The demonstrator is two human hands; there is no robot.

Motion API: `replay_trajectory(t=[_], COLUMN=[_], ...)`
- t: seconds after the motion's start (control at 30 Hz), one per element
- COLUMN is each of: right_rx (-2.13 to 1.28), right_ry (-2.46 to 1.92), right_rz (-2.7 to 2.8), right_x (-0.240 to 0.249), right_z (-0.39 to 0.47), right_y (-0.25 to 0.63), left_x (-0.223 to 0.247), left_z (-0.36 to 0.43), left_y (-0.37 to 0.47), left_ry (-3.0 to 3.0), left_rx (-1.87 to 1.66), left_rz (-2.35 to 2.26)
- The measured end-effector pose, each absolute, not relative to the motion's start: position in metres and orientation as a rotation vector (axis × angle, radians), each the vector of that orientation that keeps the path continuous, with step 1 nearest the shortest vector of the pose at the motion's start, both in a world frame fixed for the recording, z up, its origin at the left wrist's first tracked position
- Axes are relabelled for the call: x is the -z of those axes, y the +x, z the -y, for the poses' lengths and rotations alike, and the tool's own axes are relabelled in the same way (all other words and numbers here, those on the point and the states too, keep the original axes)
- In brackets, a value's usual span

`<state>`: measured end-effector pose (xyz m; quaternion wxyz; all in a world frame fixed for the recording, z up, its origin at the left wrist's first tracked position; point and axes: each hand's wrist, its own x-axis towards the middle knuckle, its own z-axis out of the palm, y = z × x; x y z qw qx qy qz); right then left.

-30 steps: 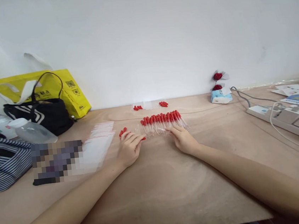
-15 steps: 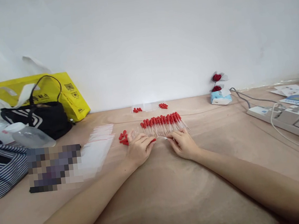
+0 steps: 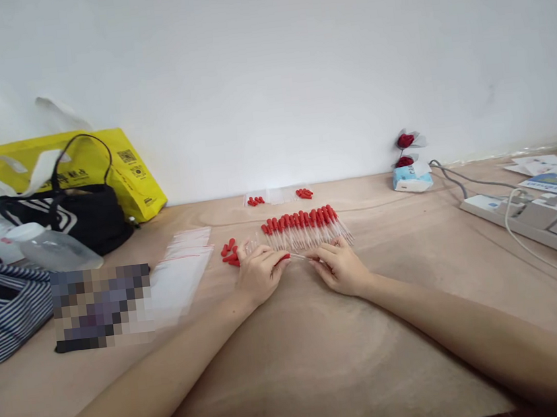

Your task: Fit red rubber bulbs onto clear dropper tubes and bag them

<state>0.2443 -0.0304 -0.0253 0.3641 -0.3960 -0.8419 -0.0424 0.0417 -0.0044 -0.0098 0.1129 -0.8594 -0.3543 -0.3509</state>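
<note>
Between the fingertips of my left hand (image 3: pixel 260 270) is a red rubber dropper bulb (image 3: pixel 286 257). My right hand (image 3: pixel 339 265) pinches a thin clear dropper tube (image 3: pixel 299 257). The tube's left end meets the mouth of the bulb; how deep it sits inside I cannot tell. Just beyond both hands lies a row of droppers (image 3: pixel 300 223) with red bulbs facing the wall. Several loose red bulbs (image 3: pixel 229 248) lie beside my left hand. Some clear tubes (image 3: pixel 251 245) show behind its knuckles, partly hidden.
Clear zip bags (image 3: pixel 180 272) lie to the left. Bags holding red bulbs (image 3: pixel 277 196) rest by the wall. Far left stand a yellow bag (image 3: pixel 142 189), a black bag (image 3: pixel 95 218) and a plastic bottle (image 3: pixel 56 248). A power strip (image 3: pixel 533 218) and a tissue pack (image 3: pixel 412 179) are on the right.
The gap between the bulb and the tube has closed, and the tube's end now touches the bulb. The view has shifted slightly.
</note>
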Motion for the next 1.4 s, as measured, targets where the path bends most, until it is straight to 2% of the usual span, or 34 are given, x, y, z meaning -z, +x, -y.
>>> replay_trajectory(t=[0.63,0.87,1.4], right_rx=[0.151,0.323,0.402], right_ry=[-0.839,-0.792,-0.914], right_rz=[2.23,2.269,2.287], right_x=[0.023,0.017,0.018], right_z=[0.034,0.035,0.032], right_y=[0.246,0.248,0.238], left_x=[0.011,0.01,0.009], left_z=[0.008,0.011,0.015], left_y=[0.042,0.041,0.045], left_ry=[-2.752,-2.858,-2.845], left_rx=[1.306,1.184,1.128], left_rz=[0.997,0.929,0.91])
